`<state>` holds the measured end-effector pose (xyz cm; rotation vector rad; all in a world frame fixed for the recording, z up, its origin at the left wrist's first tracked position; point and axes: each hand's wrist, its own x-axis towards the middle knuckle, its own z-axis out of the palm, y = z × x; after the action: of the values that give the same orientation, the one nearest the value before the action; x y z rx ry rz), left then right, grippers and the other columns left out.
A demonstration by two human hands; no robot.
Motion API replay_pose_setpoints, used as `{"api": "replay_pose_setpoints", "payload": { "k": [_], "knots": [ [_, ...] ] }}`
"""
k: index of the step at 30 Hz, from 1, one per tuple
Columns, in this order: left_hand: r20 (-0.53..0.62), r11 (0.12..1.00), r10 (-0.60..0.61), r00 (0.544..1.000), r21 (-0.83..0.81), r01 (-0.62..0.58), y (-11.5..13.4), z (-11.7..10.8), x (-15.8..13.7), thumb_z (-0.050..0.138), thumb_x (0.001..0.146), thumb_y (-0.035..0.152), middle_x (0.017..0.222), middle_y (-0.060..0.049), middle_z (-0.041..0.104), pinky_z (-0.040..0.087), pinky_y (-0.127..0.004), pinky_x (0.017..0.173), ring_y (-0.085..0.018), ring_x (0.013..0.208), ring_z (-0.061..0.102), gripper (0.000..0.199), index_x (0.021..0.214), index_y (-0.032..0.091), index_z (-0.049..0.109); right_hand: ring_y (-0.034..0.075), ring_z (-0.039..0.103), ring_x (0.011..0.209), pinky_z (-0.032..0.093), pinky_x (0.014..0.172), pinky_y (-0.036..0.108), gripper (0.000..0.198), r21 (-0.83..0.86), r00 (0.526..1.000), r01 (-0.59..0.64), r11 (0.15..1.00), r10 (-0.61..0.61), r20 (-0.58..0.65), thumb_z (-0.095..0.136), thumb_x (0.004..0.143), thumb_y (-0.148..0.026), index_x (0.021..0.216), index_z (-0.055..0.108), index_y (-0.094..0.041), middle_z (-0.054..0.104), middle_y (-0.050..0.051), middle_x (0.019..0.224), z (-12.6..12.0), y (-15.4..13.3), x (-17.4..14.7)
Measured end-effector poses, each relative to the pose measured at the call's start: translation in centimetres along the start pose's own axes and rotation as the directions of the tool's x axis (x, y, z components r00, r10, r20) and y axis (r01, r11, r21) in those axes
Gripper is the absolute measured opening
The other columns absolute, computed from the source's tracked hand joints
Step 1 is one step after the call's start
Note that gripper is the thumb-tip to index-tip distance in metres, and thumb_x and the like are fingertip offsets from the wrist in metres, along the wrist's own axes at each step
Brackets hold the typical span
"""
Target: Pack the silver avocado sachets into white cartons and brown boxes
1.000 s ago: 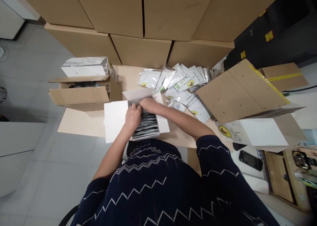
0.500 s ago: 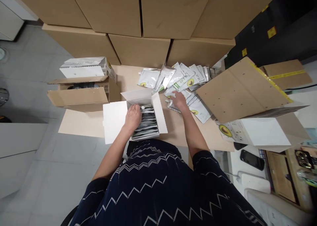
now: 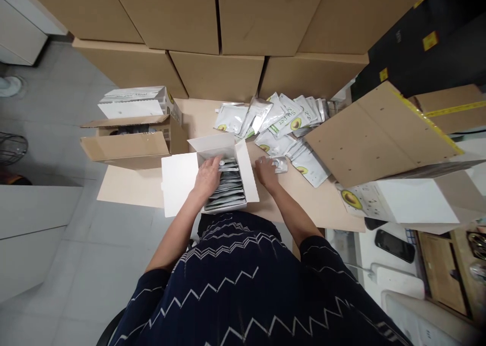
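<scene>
An open white box [image 3: 246, 176] sits on the tan table [image 3: 322, 204] in front of me, holding a row of several silver pouches [image 3: 228, 191]. My left hand [image 3: 207, 175] rests on those pouches at the box's left side, fingers spread. Just right of the box, my right hand [image 3: 267, 173] grips a small silver spouted pouch [image 3: 279, 164] low over the table. A loose pile of silver avocado-print pouches [image 3: 283, 121] lies beyond it.
An open brown carton [image 3: 125, 146] with a white box [image 3: 132, 102] behind it stands at the left. A big carton flap [image 3: 375, 133] and a white avocado-print box [image 3: 395, 202] are at the right. Stacked cartons [image 3: 216, 73] wall the back. A phone [image 3: 395, 246] lies lower right.
My right hand left the box, reached right into the pouch pile, and has come back toward the box with one pouch. My left hand stayed on the pouches in the box.
</scene>
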<state>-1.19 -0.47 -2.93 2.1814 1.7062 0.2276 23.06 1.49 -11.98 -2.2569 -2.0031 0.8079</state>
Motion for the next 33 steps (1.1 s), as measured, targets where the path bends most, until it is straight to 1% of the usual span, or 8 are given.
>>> {"api": "replay_pose_setpoints", "payload": {
  "k": [5, 8, 11, 13, 18, 26, 29, 33],
  "knots": [
    [0.036, 0.998, 0.023, 0.999, 0.051, -0.025, 0.1, 0.0, -0.1, 0.048, 0.091, 0.011, 0.139, -0.015, 0.058, 0.045, -0.046, 0.107, -0.029, 0.126, 0.055, 0.046, 0.135, 0.020, 0.055, 0.025, 0.061, 0.104, 0.047, 0.094, 0.041, 0.039, 0.199, 0.937, -0.021, 0.980, 0.088, -0.337, 0.038, 0.096, -0.030, 0.124, 0.058, -0.013, 0.067, 0.016, 0.112, -2.2, 3.2, -0.3],
    [0.069, 0.996, 0.009, 0.998, 0.086, -0.015, 0.3, 0.0, 0.0, 0.046, 0.092, 0.011, 0.131, -0.014, 0.063, 0.047, -0.044, 0.102, -0.029, 0.119, 0.060, 0.044, 0.134, 0.019, 0.056, 0.018, 0.061, 0.081, 0.050, 0.080, 0.032, 0.033, 0.567, 0.773, -0.027, 0.823, 0.377, -0.510, 0.041, 0.089, -0.036, 0.108, 0.059, -0.015, 0.065, 0.005, 0.087, -4.9, 5.7, 0.0],
    [0.103, 0.992, -0.014, 0.995, 0.124, 0.001, 0.6, -0.1, 0.0, 0.044, 0.092, 0.010, 0.123, -0.015, 0.067, 0.049, -0.044, 0.096, -0.029, 0.110, 0.064, 0.044, 0.134, 0.018, 0.056, 0.014, 0.056, 0.067, 0.049, 0.070, 0.027, 0.023, 0.777, 0.619, 0.196, 0.598, 0.539, -0.571, 0.051, 0.080, -0.040, 0.089, 0.056, -0.019, 0.055, -0.003, 0.072, -7.9, 6.5, -0.6],
    [0.116, 0.990, -0.011, 0.993, 0.142, -0.006, 0.7, -0.2, -0.1, 0.044, 0.092, 0.010, 0.121, -0.015, 0.068, 0.049, -0.043, 0.095, -0.029, 0.108, 0.065, 0.045, 0.135, 0.017, 0.055, 0.012, 0.056, 0.067, 0.049, 0.069, 0.027, 0.023, 0.763, 0.588, 0.372, 0.528, 0.502, -0.634, 0.057, 0.079, -0.041, 0.089, 0.055, -0.020, 0.054, -0.003, 0.074, -9.9, 5.6, -1.9],
    [0.087, 0.986, -0.007, 0.996, 0.164, -0.007, 0.8, -0.5, -0.2, 0.045, 0.093, 0.012, 0.119, -0.015, 0.069, 0.049, -0.041, 0.095, -0.028, 0.108, 0.065, 0.045, 0.137, 0.017, 0.054, 0.015, 0.065, 0.083, 0.053, 0.076, 0.030, 0.025, 0.615, 0.694, 0.627, 0.478, 0.017, -0.720, 0.065, 0.087, -0.042, 0.103, 0.061, -0.024, 0.066, 0.002, 0.098, -14.3, -0.3, -6.5],
    [0.060, 0.973, 0.008, 0.998, 0.230, -0.022, 0.7, -0.3, -0.5, 0.047, 0.093, 0.015, 0.107, -0.012, 0.072, 0.050, -0.040, 0.095, -0.027, 0.104, 0.066, 0.042, 0.134, 0.018, 0.057, 0.019, 0.065, 0.107, 0.051, 0.093, 0.035, 0.021, 0.411, 0.627, 0.767, 0.493, -0.712, -0.315, 0.052, 0.098, -0.032, 0.114, 0.063, -0.024, 0.070, 0.004, 0.117, -13.7, -10.2, -4.1],
    [0.054, 0.973, 0.014, 0.998, 0.231, -0.026, 0.6, -0.1, -0.6, 0.046, 0.093, 0.013, 0.108, -0.012, 0.072, 0.050, -0.040, 0.095, -0.026, 0.103, 0.067, 0.043, 0.136, 0.017, 0.056, 0.021, 0.065, 0.106, 0.048, 0.091, 0.034, 0.021, 0.268, 0.613, 0.772, 0.576, -0.786, -0.076, 0.051, 0.098, -0.026, 0.114, 0.064, -0.019, 0.070, 0.007, 0.115, -11.4, -12.1, -1.0],
    [0.057, 0.975, 0.019, 0.998, 0.220, -0.031, 0.5, 0.1, -0.6, 0.044, 0.095, 0.013, 0.108, -0.013, 0.072, 0.050, -0.040, 0.094, -0.027, 0.103, 0.067, 0.043, 0.137, 0.016, 0.055, 0.021, 0.066, 0.100, 0.046, 0.083, 0.030, 0.017, -0.093, 0.686, 0.724, 0.684, -0.699, 0.202, 0.056, 0.094, -0.016, 0.106, 0.068, -0.015, 0.073, 0.011, 0.106, -9.1, -13.5, 1.2]
  ]
}}
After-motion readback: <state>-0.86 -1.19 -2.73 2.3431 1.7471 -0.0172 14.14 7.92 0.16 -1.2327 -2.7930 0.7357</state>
